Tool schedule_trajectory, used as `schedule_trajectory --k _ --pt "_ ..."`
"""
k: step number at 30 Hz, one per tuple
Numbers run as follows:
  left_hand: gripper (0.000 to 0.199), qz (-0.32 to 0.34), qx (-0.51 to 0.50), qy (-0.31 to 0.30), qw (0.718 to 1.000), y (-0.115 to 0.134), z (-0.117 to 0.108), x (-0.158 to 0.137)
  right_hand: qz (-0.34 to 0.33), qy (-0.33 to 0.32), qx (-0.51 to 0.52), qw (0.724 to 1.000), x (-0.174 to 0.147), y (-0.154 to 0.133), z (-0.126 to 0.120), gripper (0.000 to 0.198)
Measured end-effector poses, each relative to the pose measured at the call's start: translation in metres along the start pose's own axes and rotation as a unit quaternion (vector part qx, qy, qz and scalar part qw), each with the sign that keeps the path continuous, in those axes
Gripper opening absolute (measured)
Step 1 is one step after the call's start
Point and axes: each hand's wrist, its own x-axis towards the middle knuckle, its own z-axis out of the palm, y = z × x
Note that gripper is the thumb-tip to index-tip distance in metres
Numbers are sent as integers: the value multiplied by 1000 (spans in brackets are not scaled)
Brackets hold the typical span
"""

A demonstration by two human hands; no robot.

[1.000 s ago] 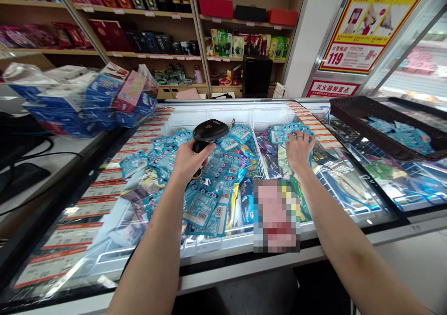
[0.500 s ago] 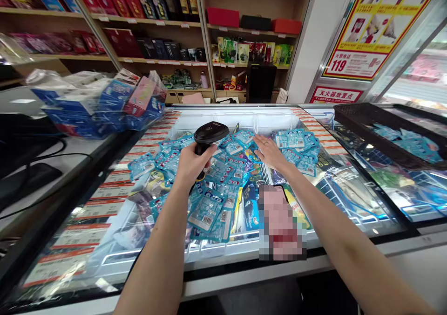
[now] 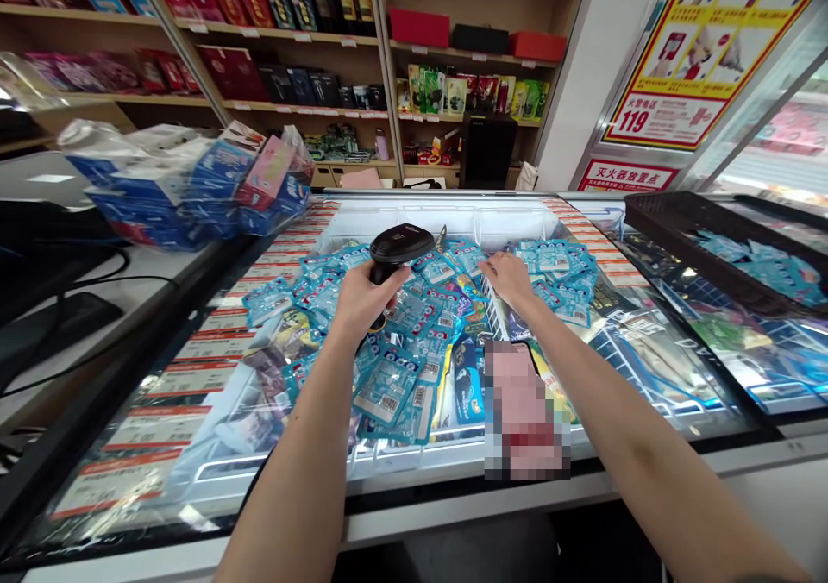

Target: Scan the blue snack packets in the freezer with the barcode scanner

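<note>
My left hand (image 3: 367, 298) is wrapped round the handle of a black barcode scanner (image 3: 402, 245), its head tilted over the packets. My right hand (image 3: 511, 279) has its fingers bent together at the right edge of a blue packet (image 3: 468, 260); the thumb side is partly hidden. Many similar flat blue packets lie spread on the glass lid, with a loose pile (image 3: 388, 385) nearest me and a separate group (image 3: 556, 260) to the right of my right hand. A phone (image 3: 521, 393), its screen blurred out, lies between my forearms.
Under the glass of the chest freezer (image 3: 647, 410) are wire baskets and bagged goods. A dark tray (image 3: 673, 221) with more blue packets stands at right. Bagged blue boxes (image 3: 194, 186) rest on the left counter. Shelves (image 3: 291, 35) of goods stand behind.
My right hand's fingers have gone from stretched out to bent in at the edge of a blue packet. My left hand still holds the scanner in about the same place.
</note>
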Motion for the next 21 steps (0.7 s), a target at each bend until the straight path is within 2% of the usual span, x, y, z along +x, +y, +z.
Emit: schedule_trajectory --k 4,7,10,14,17,19,21 --pt "37 3 25 -23 999 0 3 -2 97 0 30 995 5 -8 0 43" --pt "40 -1 50 -32 998 0 5 -3 162 -1 35 986 12 -11 -1 67" --pt "41 8 70 -45 996 1 6 -3 178 -36 57 982 22 -6 -3 83" --pt "41 14 98 -48 994 3 8 -4 149 -92 106 979 29 7 -1 68" --pt "40 12 103 -55 993 6 9 -5 174 -72 161 969 26 16 2 70" --pt "40 10 102 -54 993 7 10 -6 210 -41 229 950 20 21 2 73" --pt "39 7 101 -50 994 7 11 -6 249 -11 320 914 11 25 -1 66"
